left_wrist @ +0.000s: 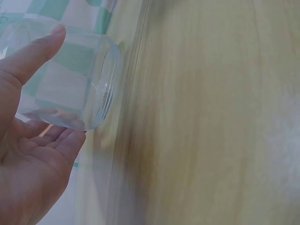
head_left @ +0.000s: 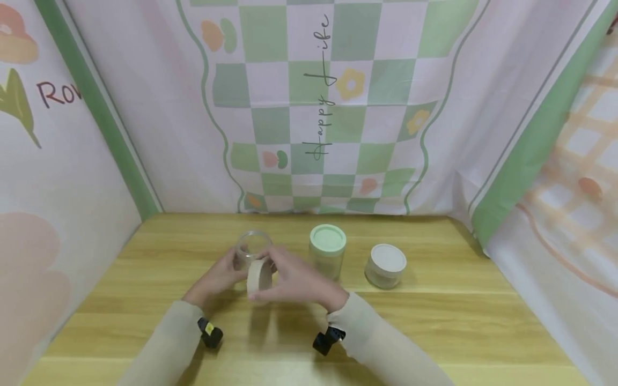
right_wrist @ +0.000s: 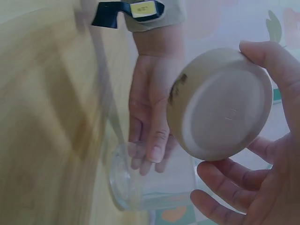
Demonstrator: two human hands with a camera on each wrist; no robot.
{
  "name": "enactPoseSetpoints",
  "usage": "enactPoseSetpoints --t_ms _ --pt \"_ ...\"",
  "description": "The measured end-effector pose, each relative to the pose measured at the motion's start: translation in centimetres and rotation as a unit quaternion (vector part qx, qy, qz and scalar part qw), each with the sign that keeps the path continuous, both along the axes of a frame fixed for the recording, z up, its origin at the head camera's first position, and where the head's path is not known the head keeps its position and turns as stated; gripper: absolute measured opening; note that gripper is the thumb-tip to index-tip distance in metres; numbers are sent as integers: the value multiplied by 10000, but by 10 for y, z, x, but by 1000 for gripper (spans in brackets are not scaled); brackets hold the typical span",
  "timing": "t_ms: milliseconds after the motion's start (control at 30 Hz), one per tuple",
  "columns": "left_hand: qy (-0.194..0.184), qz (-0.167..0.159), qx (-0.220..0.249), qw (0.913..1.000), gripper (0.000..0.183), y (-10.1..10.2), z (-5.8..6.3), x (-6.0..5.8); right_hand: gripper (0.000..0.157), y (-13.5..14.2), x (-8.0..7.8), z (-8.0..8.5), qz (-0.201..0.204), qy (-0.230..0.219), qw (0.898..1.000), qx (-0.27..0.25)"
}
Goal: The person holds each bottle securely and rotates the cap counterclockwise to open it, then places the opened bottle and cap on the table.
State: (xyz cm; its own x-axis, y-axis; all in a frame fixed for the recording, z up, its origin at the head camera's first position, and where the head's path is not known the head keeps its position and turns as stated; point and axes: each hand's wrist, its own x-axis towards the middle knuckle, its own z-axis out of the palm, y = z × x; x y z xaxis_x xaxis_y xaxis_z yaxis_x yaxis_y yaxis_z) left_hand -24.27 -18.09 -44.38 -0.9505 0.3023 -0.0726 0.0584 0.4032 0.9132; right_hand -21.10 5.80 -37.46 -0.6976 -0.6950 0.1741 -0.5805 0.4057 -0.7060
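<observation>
In the head view my left hand holds an uncapped clear glass jar on the left part of the table. Its thumb and fingers lie around the jar's side, as the left wrist view shows on the glass. Just in front of the jar, my right hand grips a round beige lid, tilted on edge. The right wrist view shows the flat face of the lid and a dark mark on its rim. Lid and jar are apart there.
To the right of my hands stands a taller jar with a green lid. Further right is a short jar with a white lid. The wooden table ends at a patterned curtain behind, with cloth on both sides.
</observation>
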Motion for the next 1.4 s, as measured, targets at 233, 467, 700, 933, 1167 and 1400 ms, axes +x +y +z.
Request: enactPoseSetpoints --t_ms 233,467,700,933,1167,1400 --pt "164 -40 12 9999 92 2 -1 -1 77 1 3 -15 74 -294 9995 90" --pt "321 -132 188 9992 95 3 -2 -3 76 -2 5 -28 310 -281 9991 67" --pt "409 -160 119 9990 95 3 -2 -2 77 -5 5 -39 297 -392 9988 63" --pt "362 -164 115 9991 89 2 -1 0 73 -8 5 -48 230 -398 9984 320" --pt "360 -103 23 9993 92 3 0 0 77 -10 5 -53 216 -513 9976 413" --pt "374 -117 104 9992 88 4 2 1 82 -12 5 -57 440 -482 9968 470"
